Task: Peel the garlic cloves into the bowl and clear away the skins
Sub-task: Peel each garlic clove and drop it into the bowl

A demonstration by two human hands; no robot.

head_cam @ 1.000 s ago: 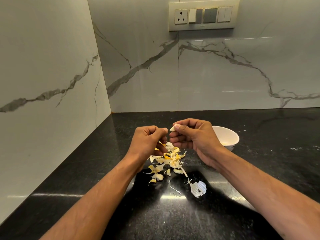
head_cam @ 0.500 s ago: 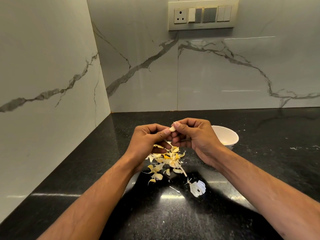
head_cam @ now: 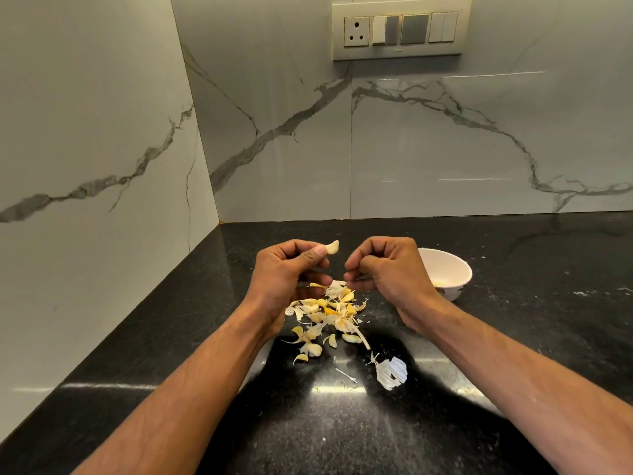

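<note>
My left hand [head_cam: 287,279] pinches a pale garlic clove [head_cam: 332,247] between thumb and forefinger, above the counter. My right hand [head_cam: 387,272] is a short gap to its right, fingers curled in, and I see nothing held in it. Below both hands lies a heap of yellow and white garlic skins [head_cam: 329,313] on the black counter. A white bowl [head_cam: 457,269] stands just right of my right hand, partly hidden by it, with something pale yellow inside.
The black stone counter [head_cam: 513,337] runs into a corner of marble walls at the left and back. A larger white papery scrap [head_cam: 392,373] lies nearer to me than the heap. A socket and switch panel [head_cam: 400,29] sits high on the back wall.
My hands were together on the clove; they have drawn apart. The clove has passed from my right hand's fingertips to my left hand.
</note>
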